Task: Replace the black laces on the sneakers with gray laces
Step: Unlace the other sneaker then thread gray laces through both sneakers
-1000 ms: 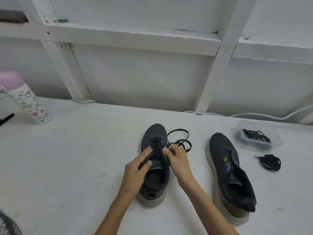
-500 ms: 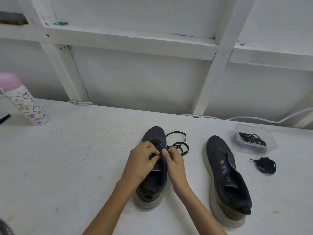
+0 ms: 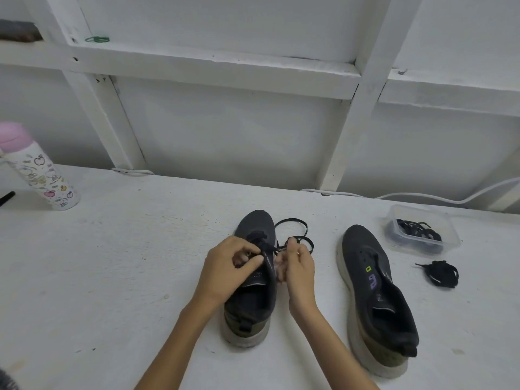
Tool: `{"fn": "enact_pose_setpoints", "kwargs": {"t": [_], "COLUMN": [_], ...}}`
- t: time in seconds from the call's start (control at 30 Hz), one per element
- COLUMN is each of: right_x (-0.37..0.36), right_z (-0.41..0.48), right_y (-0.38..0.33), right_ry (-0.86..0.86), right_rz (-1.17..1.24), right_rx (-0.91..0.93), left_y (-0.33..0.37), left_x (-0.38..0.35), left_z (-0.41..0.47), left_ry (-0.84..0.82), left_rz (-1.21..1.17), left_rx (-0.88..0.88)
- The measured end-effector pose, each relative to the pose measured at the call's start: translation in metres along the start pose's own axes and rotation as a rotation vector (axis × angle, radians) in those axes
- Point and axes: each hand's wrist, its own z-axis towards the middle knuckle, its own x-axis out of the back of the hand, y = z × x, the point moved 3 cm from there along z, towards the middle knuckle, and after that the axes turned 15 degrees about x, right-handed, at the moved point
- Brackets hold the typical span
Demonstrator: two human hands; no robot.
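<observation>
1. The lace crosses the top of the shoe, running between the two sets of fingertips. Its slack lies looped just beyond the right fingers. It looks dark, but I can't tell whether it's black or gray.
2. The right hand has finger and thumb closed narrowly on the lace. The left hand curls over the eyelets and seems to pinch the lace there too.
3. To my eye, one eyelet is being worked. Pull straight along the hole in short draws, with the left fingers pinning the shoe down.
4. Keep the slack flat, or it may snag.
5. Right of the right fingers is a laceless second shoe, and past it a tub of laces and a black bundle.
</observation>
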Motion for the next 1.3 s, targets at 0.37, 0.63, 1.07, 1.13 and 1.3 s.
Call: {"fn": "enact_pose_setpoints", "kwargs": {"t": [0.37, 0.63, 1.07, 1.13, 1.3], "right_x": [-0.011, -0.018, -0.017, -0.016, -0.017], "right_z": [-0.034, -0.037, -0.034, -0.034, -0.034], "right_y": [-0.002, 0.006, 0.013, 0.013, 0.013], "right_ry": [-0.225, -0.268, -0.323, -0.316, -0.301], "right_rz": [-0.199, -0.189, -0.176, -0.167, -0.153], "right_rx": [0.141, 0.058, 0.125, 0.126, 0.112], "left_y": [-0.016, -0.001, 0.002, 0.000, -0.022], "left_x": [0.021, 0.016, -0.005, -0.004, 0.015], "left_z": [0.004, 0.016, 0.027, 0.024, 0.021], "left_ry": [-0.142, -0.156, -0.006, -0.018, -0.135], "left_rz": [0.085, 0.380, 0.444, 0.363, 0.052], "left_rx": [0.171, 0.202, 0.043, 0.046, 0.254]}}
